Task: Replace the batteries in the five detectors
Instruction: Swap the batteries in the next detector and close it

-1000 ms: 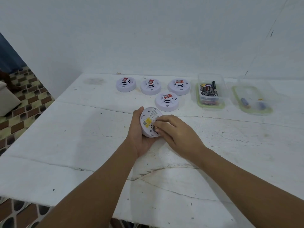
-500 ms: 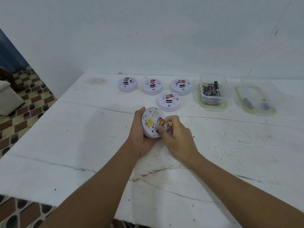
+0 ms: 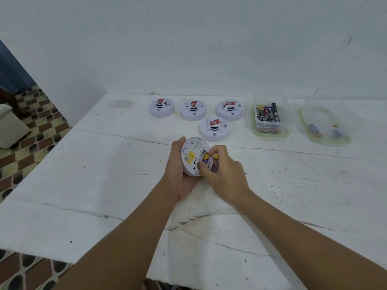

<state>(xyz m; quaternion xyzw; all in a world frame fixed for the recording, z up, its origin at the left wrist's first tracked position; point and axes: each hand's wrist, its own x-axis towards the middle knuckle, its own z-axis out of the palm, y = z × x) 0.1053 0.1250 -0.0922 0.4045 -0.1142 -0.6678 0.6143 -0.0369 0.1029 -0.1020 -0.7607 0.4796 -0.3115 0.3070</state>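
At centre frame, my left hand [image 3: 178, 170] cups the upturned detector [image 3: 193, 156], its back tilted toward me. My right hand [image 3: 222, 170] curls its fingers [image 3: 206, 165] around the yellow-and-blue batteries [image 3: 208, 159] at the compartment on the detector's right side; I judge I am prying them out. Their long axis seems to run up-right across the frame, though I cannot be sure. Four more detectors [image 3: 214, 128] sit just above, and the two clear tubs, full [image 3: 270, 116] and nearly bare [image 3: 323, 124], lie upper right, nearer my right hand.

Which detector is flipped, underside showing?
The detector gripped by the left hand, yellow label showing. The other four sit dome-up on the table.
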